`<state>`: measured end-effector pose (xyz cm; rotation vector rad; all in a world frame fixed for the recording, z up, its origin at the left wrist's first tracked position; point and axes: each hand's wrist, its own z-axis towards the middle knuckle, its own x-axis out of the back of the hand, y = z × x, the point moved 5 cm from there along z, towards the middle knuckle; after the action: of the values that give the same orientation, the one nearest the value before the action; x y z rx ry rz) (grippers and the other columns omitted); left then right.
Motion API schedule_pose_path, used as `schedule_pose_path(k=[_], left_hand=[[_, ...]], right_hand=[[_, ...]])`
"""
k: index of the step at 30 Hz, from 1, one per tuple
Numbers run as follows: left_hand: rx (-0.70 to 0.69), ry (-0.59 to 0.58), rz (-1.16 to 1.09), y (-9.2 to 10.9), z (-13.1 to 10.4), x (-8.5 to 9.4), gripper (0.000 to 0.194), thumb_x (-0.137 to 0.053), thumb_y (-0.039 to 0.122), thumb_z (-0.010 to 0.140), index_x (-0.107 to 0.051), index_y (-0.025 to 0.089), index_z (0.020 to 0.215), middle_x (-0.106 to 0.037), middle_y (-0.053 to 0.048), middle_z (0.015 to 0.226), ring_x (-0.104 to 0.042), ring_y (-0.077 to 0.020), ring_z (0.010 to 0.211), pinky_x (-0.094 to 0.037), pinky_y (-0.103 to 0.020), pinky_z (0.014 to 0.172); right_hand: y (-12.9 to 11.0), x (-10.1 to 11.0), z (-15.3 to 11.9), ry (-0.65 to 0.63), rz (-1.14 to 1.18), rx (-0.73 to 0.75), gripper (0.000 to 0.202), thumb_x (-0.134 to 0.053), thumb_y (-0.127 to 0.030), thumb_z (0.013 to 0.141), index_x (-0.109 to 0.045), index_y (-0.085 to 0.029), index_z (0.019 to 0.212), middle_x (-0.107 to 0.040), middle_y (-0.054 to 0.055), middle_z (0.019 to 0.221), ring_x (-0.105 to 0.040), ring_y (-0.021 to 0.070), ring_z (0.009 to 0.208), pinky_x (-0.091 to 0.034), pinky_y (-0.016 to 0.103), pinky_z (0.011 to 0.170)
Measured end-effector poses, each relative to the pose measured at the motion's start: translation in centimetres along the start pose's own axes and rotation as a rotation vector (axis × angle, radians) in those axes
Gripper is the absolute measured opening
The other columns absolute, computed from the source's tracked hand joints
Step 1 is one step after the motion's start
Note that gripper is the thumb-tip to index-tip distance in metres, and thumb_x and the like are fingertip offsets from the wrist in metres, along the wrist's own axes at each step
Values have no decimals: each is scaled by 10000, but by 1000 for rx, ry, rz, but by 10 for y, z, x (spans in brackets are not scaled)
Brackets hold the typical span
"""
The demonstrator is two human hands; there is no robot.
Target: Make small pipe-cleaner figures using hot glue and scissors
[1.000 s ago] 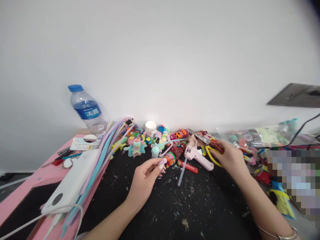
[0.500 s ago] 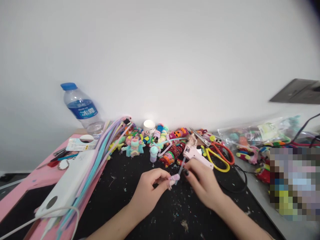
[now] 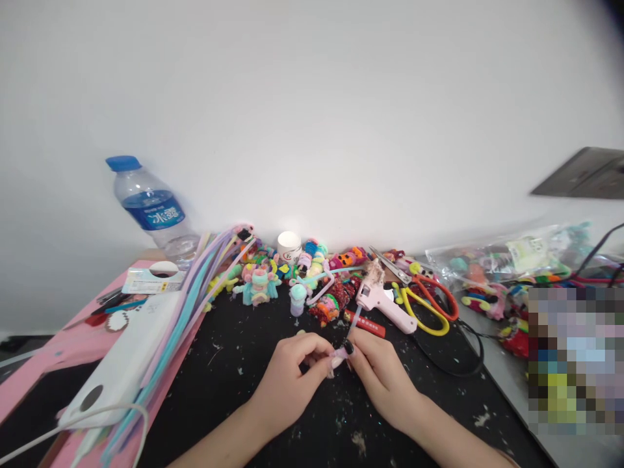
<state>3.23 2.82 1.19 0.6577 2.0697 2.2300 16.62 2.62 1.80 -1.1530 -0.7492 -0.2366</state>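
Observation:
Pinched between the fingers of my left hand [image 3: 297, 370] is a small pink fuzzy piece [image 3: 340, 354]. My right hand [image 3: 383, 374] has its thumb and fingertips closed on the other side of that same piece. Just above the fingers lies a pink glue gun [image 3: 385, 305] with a glue stick [image 3: 357, 320] poking out toward my right hand. Beside the gun, a red tube-shaped item [image 3: 366, 324] rests on the black mat [image 3: 234, 390]. A small mint and lilac figure [image 3: 297, 299] stands farther back.
Colourful fuzzy dolls [image 3: 258, 286], a white paper cup [image 3: 289, 246] and scissors [image 3: 429, 305] line the wall. Left are a tilted bottle [image 3: 153, 208], pastel stems [image 3: 190, 312] and a white box [image 3: 127, 357]. A plastic bag [image 3: 511, 257] and a black cable [image 3: 480, 351] lie right.
My right hand has moved left and down, away from the glue gun's handle, and its fingertips now meet the pink piece. More of the gun and the red item shows.

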Motion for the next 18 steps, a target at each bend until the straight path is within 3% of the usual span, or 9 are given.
schedule_pose_path(k=[10,18], left_hand=[[125,-143,-279,-5,1,-8,200,-538,297,820,-601,159,691,-562,9,602,-529,-131,598,-404,-220,598],[125,-148,-239,-4,0,-8,211,-533,305,821,-587,157,681,-561,6,599,-517,-134,590,-395,-229,587]], right_hand=[[-3,-1,-3,24,73,47,272,-321,-214,925,-393,-194,663,-438,-12,626,-408,126,558,-330,234,522],[1,-5,-4,-13,127,-19,327,-299,-299,943,-342,-195,636,-394,-26,611,-388,121,555,-313,233,521]])
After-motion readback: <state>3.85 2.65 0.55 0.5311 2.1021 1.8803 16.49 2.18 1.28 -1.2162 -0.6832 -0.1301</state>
